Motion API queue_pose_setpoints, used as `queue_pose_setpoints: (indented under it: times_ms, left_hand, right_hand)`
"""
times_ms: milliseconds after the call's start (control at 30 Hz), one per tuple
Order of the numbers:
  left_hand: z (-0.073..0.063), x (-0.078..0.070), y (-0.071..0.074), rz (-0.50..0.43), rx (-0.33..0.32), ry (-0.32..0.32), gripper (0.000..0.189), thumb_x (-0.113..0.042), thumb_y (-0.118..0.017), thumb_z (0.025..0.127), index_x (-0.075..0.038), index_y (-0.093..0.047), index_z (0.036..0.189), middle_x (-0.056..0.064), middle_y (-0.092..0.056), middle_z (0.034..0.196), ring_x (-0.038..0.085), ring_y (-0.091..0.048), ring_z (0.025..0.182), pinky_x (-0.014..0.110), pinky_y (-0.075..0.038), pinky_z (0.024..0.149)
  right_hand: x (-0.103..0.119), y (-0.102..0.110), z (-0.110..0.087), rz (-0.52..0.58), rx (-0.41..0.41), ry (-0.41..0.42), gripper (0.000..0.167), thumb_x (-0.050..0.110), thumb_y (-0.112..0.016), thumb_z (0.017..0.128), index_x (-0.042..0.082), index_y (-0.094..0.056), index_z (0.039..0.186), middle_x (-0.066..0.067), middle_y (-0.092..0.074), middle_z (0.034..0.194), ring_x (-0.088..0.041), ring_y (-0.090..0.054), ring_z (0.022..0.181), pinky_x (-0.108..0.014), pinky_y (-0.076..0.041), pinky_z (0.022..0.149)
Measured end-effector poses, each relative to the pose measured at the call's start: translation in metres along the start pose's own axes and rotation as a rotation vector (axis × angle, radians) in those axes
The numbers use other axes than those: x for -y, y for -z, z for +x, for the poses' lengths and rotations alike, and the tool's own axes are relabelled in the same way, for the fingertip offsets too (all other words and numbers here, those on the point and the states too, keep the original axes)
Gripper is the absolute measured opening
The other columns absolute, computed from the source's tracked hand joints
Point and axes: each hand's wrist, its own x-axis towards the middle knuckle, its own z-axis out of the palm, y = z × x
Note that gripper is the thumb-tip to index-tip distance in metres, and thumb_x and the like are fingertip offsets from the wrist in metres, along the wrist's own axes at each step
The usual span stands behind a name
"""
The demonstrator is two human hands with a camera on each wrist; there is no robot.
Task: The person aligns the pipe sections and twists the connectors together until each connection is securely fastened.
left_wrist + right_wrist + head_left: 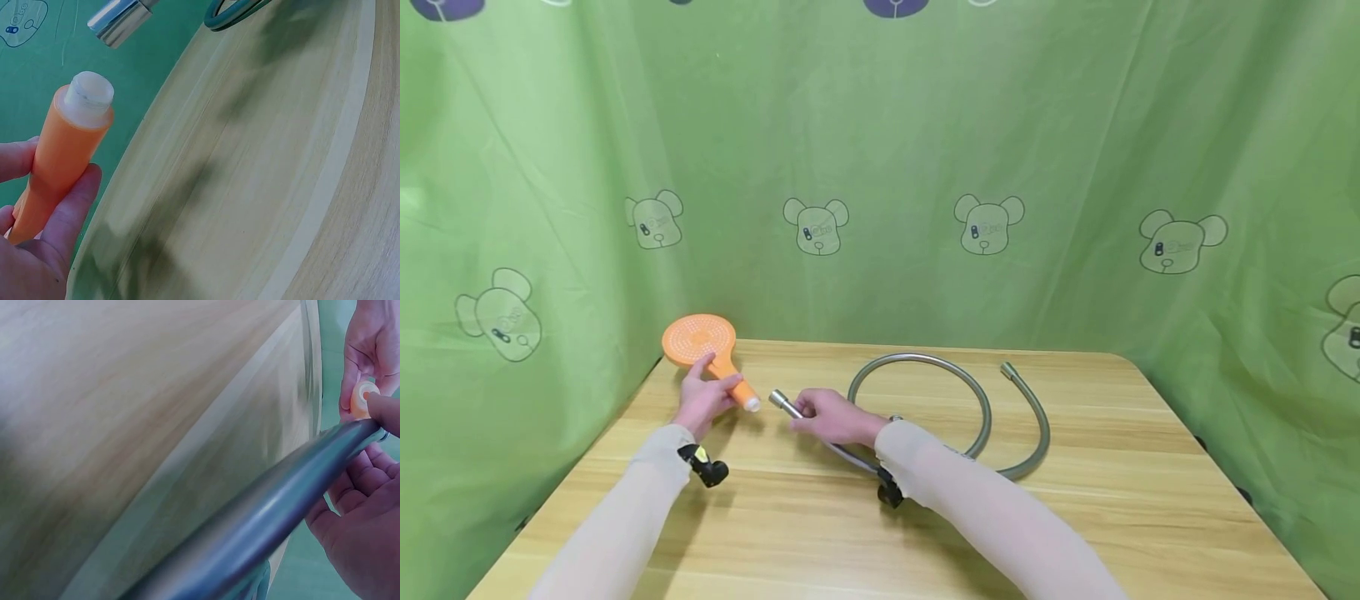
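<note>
My left hand point(702, 403) grips an orange shower head point(700, 337) by its handle, the round spray face turned up. Its white threaded end point(90, 94) points toward the right hand. In the head view my right hand point(837, 416) pinches a silver shower hose point(919, 358) just behind its metal end nut point(777, 398). A short gap separates that nut from the white end, as the left wrist view also shows. The right wrist view has the hose point(262, 512) running close past the camera, thumb and fingers around it near the nut.
The hose loops over the wooden table point(805, 517) to the right, and its other end fitting point(1007, 370) lies near the back edge. Green curtains point(895, 275) printed with bear faces enclose the back and both sides. Each wrist carries a small black camera point(707, 468).
</note>
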Motion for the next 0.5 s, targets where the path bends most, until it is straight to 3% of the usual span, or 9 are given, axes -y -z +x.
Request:
queue_pose_setpoints:
  times_ms: [233,500]
  left_hand:
    - [0.0015,0.0019,0.0029,0.019,0.004,-0.016,0.09,0.005,-0.062,0.094,-0.019,-0.008,0.163,0.034,-0.023,0.158,0.01,-0.068,0.079,0.027,-0.061,0.084]
    - [0.0008,0.0008,0.0031,0.031,0.004,-0.031,0.091,0.004,-0.062,0.095,-0.019,-0.008,0.163,0.034,-0.026,0.156,0.01,-0.068,0.078,0.029,-0.061,0.085]
  right_hand:
    - [0.0027,-0.001,0.0016,0.024,0.002,-0.014,0.029,0.018,-0.07,0.094,0.003,-0.065,0.119,-0.001,-0.061,0.08,-0.009,-0.052,0.066,-0.023,-0.047,0.059]
    - [0.0052,-0.0008,0.0059,0.024,0.009,-0.045,0.034,0.012,-0.069,0.093,0.001,-0.063,0.125,-0.001,-0.062,0.082,-0.009,-0.052,0.066,-0.022,-0.047,0.059]
